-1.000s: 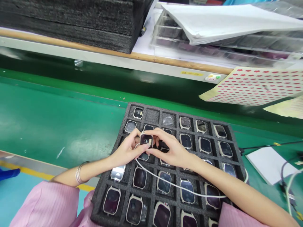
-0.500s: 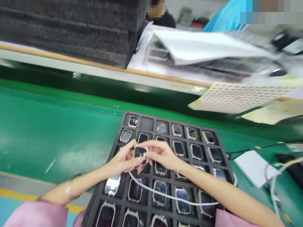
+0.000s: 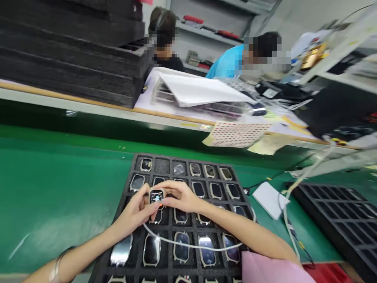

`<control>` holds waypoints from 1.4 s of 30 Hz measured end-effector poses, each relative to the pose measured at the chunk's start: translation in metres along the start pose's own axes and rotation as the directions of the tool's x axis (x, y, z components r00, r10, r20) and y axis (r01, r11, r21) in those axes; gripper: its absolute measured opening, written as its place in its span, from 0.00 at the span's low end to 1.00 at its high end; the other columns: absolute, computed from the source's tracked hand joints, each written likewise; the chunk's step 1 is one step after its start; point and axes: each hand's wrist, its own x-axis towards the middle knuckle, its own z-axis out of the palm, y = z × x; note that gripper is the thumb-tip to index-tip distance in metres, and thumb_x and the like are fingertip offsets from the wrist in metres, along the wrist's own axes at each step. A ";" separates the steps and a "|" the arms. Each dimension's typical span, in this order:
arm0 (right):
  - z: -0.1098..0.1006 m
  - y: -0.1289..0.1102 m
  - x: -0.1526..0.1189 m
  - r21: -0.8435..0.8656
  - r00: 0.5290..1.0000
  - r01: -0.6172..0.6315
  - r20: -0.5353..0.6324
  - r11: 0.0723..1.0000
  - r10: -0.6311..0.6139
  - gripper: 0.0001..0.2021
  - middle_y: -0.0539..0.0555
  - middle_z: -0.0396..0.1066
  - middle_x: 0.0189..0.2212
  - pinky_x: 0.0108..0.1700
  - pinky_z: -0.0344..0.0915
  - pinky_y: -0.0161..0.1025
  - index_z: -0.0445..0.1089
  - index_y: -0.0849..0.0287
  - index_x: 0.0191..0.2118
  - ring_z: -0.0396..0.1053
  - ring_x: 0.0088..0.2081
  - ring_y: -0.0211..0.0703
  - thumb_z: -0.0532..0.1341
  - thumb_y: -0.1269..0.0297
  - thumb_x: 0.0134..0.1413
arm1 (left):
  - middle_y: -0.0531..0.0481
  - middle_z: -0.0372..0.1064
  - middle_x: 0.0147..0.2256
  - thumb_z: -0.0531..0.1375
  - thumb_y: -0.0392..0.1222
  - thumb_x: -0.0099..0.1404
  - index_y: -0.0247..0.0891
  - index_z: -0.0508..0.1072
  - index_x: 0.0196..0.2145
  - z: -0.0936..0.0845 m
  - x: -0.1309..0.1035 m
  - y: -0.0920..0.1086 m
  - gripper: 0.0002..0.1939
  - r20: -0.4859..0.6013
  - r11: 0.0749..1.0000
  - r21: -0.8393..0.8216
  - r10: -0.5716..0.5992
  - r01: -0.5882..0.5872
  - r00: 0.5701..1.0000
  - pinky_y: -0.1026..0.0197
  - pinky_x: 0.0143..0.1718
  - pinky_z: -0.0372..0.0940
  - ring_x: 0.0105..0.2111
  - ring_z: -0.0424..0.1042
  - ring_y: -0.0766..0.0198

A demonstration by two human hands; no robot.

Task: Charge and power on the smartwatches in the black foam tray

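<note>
Between both hands is a small watch (image 3: pixel 156 196) with a pale case, its screen lit with a colored face. My left hand (image 3: pixel 140 206) holds its left side, the thumb at the lower edge. My right hand (image 3: pixel 179 196) pinches its right side with thumb and fingers. Below them lies a black foam tray (image 3: pixel 161 166) whose compartments hold several watch cases with dark screens. A white cable (image 3: pixel 188 245) curves from beneath my left hand across the tray and under my right forearm.
A white box (image 3: pixel 269 199) and cables lie right of the tray on the green table (image 3: pixel 59 196). Another black tray (image 3: pixel 330 220) is farther right. Black foam trays (image 3: pixel 67 59) are stacked on the shelf ahead. Two people are behind it.
The view has tilted up and turned right, showing more of the two people and the second tray. The held watch's screen, dark before, is now lit. Both hands still grip it.
</note>
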 end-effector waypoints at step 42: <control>-0.109 -0.035 -0.030 -0.959 0.979 -0.193 -0.174 0.210 0.103 0.24 0.60 0.64 0.45 0.45 0.66 0.43 0.67 0.63 0.51 0.68 0.44 0.51 0.68 0.72 0.46 | 0.48 0.68 0.28 0.68 0.51 0.51 0.33 0.65 0.33 0.053 0.062 -0.008 0.22 0.177 0.952 -0.191 -0.207 0.240 0.962 0.67 0.25 0.61 0.26 0.69 0.67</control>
